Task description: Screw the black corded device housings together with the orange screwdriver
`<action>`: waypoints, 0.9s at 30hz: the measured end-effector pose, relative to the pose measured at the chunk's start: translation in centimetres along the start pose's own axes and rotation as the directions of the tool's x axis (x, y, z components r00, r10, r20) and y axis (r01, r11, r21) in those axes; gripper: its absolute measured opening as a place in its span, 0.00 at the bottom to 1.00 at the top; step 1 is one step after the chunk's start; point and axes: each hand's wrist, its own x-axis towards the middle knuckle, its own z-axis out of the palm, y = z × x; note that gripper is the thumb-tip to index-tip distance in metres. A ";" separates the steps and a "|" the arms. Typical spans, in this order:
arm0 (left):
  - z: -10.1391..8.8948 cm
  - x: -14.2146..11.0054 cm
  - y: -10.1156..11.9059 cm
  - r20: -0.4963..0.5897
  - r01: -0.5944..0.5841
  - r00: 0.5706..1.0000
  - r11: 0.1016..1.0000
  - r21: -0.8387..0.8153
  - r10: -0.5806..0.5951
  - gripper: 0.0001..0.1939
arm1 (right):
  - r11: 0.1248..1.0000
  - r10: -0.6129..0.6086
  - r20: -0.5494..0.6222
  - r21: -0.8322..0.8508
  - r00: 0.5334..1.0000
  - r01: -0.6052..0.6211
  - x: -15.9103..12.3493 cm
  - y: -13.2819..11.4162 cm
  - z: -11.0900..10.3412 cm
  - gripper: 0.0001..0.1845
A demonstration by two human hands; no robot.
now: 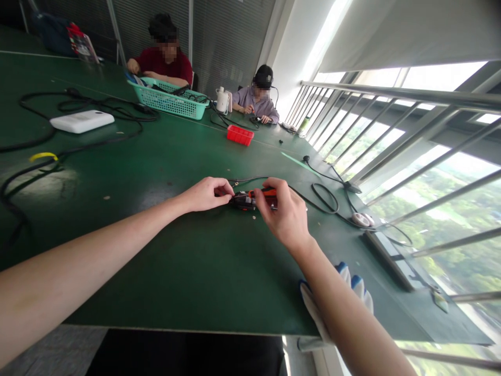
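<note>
On the green table lies a small dark device with reddish and grey parts, directly between my two hands. My right hand is closed around an orange-and-black screwdriver, which slants over the device with its thin shaft toward the left. My left hand pinches thumb and fingertips together at the device's left end. What those fingertips hold is too small to make out. A black cable runs just behind the device and off to the right.
A white-and-blue glove lies partly under my right forearm. Farther back are a red tray, a teal basket and a white box. Black cords spread right and left. Two people sit across the table; a metal railing borders the right.
</note>
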 end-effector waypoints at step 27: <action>0.9 0.1 1.0 -0.074 0.117 0.991 0.992 0.041 -0.114 0.11 | 0.981 0.119 -0.179 -0.128 0.977 -0.143 0.8 2.2 -0.7 0.11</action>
